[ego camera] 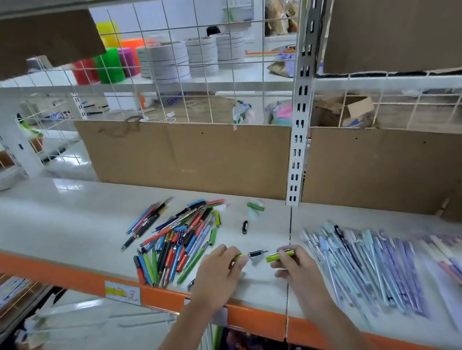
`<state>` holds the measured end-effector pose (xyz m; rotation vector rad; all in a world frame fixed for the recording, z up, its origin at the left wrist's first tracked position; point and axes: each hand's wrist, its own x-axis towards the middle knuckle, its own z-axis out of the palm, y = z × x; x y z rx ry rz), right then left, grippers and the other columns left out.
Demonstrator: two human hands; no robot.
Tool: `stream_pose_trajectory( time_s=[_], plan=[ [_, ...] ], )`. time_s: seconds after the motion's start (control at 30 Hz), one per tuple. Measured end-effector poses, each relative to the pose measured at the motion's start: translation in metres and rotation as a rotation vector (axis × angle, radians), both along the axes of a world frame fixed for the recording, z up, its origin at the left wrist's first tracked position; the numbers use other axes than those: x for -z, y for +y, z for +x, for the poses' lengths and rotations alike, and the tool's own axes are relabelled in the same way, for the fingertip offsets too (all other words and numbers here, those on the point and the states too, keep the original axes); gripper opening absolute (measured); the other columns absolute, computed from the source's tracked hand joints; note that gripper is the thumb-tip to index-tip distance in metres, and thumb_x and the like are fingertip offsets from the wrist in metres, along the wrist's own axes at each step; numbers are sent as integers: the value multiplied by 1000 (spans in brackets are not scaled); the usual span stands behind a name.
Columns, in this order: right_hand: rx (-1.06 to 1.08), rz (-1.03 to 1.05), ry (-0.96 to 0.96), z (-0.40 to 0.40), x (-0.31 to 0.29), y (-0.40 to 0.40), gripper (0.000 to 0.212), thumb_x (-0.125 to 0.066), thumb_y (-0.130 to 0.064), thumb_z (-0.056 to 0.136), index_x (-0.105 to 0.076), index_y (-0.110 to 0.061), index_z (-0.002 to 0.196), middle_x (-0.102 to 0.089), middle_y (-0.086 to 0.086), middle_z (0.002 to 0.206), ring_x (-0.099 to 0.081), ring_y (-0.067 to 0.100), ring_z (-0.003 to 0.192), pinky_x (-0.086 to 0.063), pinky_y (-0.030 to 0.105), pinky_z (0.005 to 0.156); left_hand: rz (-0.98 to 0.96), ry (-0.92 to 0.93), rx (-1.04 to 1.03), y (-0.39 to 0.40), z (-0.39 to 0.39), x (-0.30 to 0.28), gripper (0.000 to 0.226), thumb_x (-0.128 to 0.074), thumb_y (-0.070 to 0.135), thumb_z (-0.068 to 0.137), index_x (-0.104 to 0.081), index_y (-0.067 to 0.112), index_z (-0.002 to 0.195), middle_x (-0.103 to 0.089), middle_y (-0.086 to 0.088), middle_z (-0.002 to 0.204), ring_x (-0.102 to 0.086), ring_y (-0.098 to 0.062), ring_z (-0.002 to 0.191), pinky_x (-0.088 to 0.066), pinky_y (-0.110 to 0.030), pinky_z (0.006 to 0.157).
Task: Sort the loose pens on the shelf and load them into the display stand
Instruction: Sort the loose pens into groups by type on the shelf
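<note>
Left hand (218, 276): pinches uncapped lime-green pen body (251, 254), nib pointing right.
Right hand (294, 267): holds matching lime-green cap (279, 255), just apart from nib.
Loose multicoloured pens (174, 244): heaped on white shelf (49, 221), left of hands.

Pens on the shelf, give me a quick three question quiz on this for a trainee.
1. True or false: the left hand holds a pen body with its tip bare.
2. What does the right hand hold: A, a green cap; B, a black clip; C, nothing?
3. Which side of the hands is the mixed pile of pens on?

Key: 1 true. 2 A. 3 the left.
</note>
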<state>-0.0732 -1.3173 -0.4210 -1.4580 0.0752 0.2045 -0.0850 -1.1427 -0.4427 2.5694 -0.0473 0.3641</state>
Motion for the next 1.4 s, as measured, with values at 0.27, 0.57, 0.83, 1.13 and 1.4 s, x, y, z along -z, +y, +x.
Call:
stream_pose_trajectory(
  time_s=[0.27, 0.57, 0.83, 1.13, 1.4],
  plan=[
    [1, 107, 48, 1, 0, -5, 10, -49, -13, 97, -58, -10, 94, -61, 5, 83, -61, 16, 73, -44, 27, 63, 27, 33, 104, 2, -4, 3, 32, -43, 46, 95, -59, 19, 94, -55, 6, 86, -52, -15, 80, -35, -25, 72],
    [-27, 56, 4, -1, 0, -7, 10, -52, -9, 95, -62, -9, 93, -62, 4, 81, -61, 12, 71, -46, 23, 63, 27, 26, 106, 1, -5, 3, 27, -42, 36, 98, -57, 15, 94, -48, 11, 82, -48, -13, 76, -31, -24, 68],
    [-124, -60, -41, 2, 2, 3, 9, -58, -3, 90, -66, -7, 89, -71, 6, 76, -69, 12, 69, -48, 17, 58, -64, 18, 131, 2, -3, 2, 20, -47, 24, 97, -61, 10, 96, -60, -1, 86, -49, -13, 74, -38, -26, 66],
    [12, 218, 164, 6, -6, 35, 15, -57, -7, 92, -62, 0, 80, -60, 7, 61, -52, 14, 57, -43, 18, 50, -139, -138, 63, 3, -5, 0, 30, -46, 33, 94, -65, 11, 93, -54, 5, 76, -46, -9, 69, -33, -21, 62],
    [-44, -388, -179, 35, -34, 36, 35, -51, -30, 95, -45, -14, 66, -48, 2, 64, -48, 17, 60, -38, 21, 52, -188, -69, -8, 0, -13, -9, 42, -34, 37, 97, -67, 11, 91, -58, -3, 82, -52, -15, 80, -39, -29, 72]
  ],
)
